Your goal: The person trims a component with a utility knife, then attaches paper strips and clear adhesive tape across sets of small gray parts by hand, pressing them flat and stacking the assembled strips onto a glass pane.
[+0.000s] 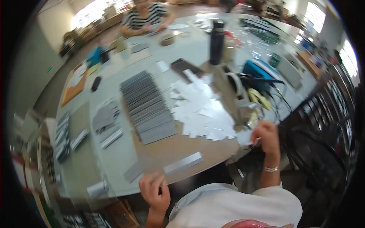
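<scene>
My left hand (155,190) is at the table's near edge, its fingers bent and apart, slightly blurred, with nothing visible in it. Just beyond its fingertips lies a grey card piece (133,171). To the right of that is a strip (184,162), grey with a white end. My right hand (266,136) is raised at the table's right corner, fingers curled in; anything between them is too small to make out. White paper (244,137) lies beside it. A heap of white paper slips (203,110) and a long overlapping row of grey cards (148,106) lie farther in.
A dark bottle (216,42) stands beyond the slips. Blue bag (262,72), cables and yellow cloth (259,98) occupy the right. Stacked grey pieces (106,116) and small bundles (79,139) lie left. Across the table sits a person in stripes (146,19). A dark chair (319,144) is at right.
</scene>
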Demonstrator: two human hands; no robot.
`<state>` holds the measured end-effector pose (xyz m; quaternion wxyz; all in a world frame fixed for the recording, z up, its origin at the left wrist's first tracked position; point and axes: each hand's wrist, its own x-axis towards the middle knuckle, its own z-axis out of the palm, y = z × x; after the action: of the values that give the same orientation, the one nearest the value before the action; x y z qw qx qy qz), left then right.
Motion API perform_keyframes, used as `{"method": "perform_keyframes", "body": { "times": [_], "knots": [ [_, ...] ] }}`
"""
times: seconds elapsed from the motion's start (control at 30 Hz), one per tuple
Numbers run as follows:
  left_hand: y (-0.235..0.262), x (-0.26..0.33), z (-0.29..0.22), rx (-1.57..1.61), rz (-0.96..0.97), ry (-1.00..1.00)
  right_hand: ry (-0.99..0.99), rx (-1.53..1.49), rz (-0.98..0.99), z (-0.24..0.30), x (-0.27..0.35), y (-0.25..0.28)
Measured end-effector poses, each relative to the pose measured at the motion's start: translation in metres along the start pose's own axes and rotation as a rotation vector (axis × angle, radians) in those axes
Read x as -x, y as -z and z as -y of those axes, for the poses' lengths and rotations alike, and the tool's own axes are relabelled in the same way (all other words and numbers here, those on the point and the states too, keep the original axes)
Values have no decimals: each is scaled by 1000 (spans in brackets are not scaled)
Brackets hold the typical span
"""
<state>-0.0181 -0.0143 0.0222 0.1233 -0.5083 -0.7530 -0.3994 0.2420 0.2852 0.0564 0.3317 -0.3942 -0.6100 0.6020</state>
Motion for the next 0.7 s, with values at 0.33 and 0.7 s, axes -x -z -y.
{"method": "perform_keyframes", "body": {
  "times": [0.33, 0.7],
  "knots": [
    [-9, -22, -52, 659, 653, 449, 185, 402, 1025, 13, 52, -136],
    [26, 17, -35, 1136, 569, 995, 116, 191, 1088, 18, 71, -142]
  ]
}}
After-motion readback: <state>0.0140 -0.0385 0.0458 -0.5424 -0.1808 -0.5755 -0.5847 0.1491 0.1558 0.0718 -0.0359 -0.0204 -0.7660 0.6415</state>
